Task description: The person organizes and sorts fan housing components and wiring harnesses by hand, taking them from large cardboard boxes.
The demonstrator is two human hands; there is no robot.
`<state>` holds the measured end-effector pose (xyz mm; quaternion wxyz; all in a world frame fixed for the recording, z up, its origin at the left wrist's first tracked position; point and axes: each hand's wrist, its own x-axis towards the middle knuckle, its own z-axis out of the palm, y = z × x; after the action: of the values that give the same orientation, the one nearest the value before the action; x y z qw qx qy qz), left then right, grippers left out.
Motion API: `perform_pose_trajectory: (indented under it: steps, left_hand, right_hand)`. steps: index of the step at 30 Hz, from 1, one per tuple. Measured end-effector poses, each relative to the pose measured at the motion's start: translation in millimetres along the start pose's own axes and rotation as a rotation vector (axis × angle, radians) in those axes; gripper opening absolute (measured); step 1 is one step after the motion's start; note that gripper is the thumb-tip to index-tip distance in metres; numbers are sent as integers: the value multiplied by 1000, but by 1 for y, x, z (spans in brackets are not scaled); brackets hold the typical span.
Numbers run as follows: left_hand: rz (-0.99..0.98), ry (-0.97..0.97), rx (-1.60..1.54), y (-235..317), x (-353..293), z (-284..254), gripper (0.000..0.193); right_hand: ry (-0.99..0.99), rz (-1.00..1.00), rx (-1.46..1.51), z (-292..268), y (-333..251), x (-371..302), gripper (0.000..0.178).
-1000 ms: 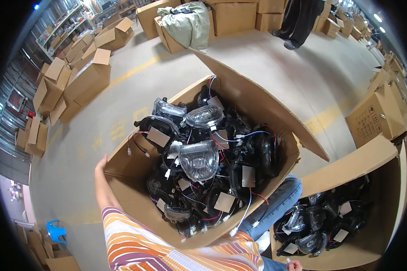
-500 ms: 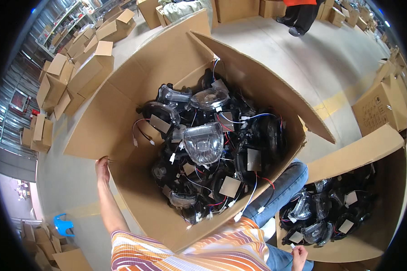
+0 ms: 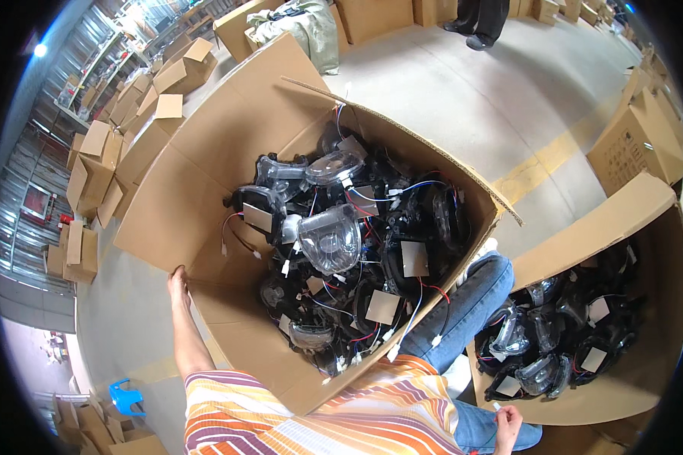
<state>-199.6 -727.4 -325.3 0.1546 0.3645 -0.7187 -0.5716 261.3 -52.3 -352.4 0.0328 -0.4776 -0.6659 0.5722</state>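
Observation:
In front of me stands a large open cardboard box (image 3: 159,227), piled with vehicle lamps that have black housings and clear lenses. One clear-lensed lamp (image 3: 330,239) lies on top, with loose wires and white connectors around it. My left hand (image 3: 177,287) grips the box at its left corner, fingers curled over the cardboard edge. Low on the right, beside my knee, my right hand (image 3: 510,425) is closed in a pinch on a small white wire connector (image 3: 498,407). Below that hand a bit of red and green wire shows; what it leads to is out of sight.
To the right is a second open box (image 3: 599,406) with more such lamps (image 3: 539,371). My bent leg in jeans (image 3: 470,303) lies between the two boxes. Cardboard cartons (image 3: 148,140) line the left, near a blue stool (image 3: 126,398). Another person's legs (image 3: 479,19) stand at the far side.
The whole view has shifted, and the big box's far flap now sits farther left. My left hand keeps its hold on the corner. My right hand still pinches the connector.

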Motion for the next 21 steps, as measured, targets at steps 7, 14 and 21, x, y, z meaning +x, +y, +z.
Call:
perform_pose_trajectory:
  steps: [7,14,21]
  left_hand:
    - [-23,-349,-18,-11,7,-33,32]
    - [-110,-31,-38,3,8,-13,23]
    - [94,-140,-593,79,27,-22,31]
  right_hand:
    - [-12,35,-50,8,-9,0,8]
    - [-5,24,-52,8,-16,0,7]
    - [-16,32,-119,3,-15,1,9]
